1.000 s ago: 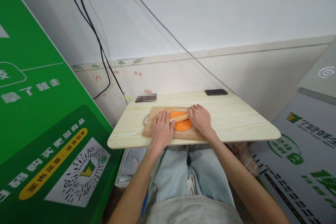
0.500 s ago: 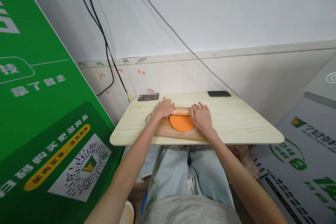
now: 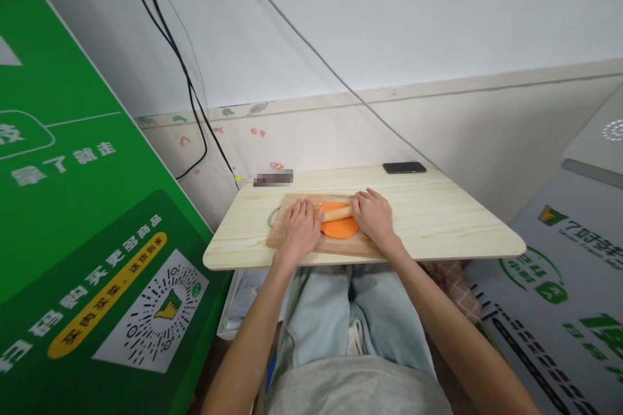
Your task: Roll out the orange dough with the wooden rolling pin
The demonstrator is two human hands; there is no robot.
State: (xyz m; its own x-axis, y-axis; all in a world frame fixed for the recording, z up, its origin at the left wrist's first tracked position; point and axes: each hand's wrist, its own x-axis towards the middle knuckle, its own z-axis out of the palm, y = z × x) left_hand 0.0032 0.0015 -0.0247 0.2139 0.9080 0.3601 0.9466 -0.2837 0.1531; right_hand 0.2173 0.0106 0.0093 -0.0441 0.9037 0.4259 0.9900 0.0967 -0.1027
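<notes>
A light wooden rolling pin (image 3: 337, 213) lies across a flat, rounded sheet of orange dough (image 3: 339, 229). The dough shows on both sides of the pin and rests on a wooden cutting board (image 3: 276, 237) with a metal loop handle at its left. My left hand (image 3: 302, 228) presses on the pin's left end, fingers pointing forward. Around the right end my right hand (image 3: 374, 215) is closed, its fingers curled. Both ends of the pin are hidden under the hands, and the pin slants, its left end nearer to me.
On the pale wooden table (image 3: 452, 233), a black phone (image 3: 405, 168) lies at the back right. A blurred-out dark object (image 3: 273, 178) sits at the back left. Black cables (image 3: 187, 78) hang by the wall. A green printed panel (image 3: 97, 207) stands at left, a white printed cabinet (image 3: 559, 272) at right.
The rolling pin has come back toward me over the dough, its left end more than its right. My left hand has moved nearer with it; my right hand has hardly shifted.
</notes>
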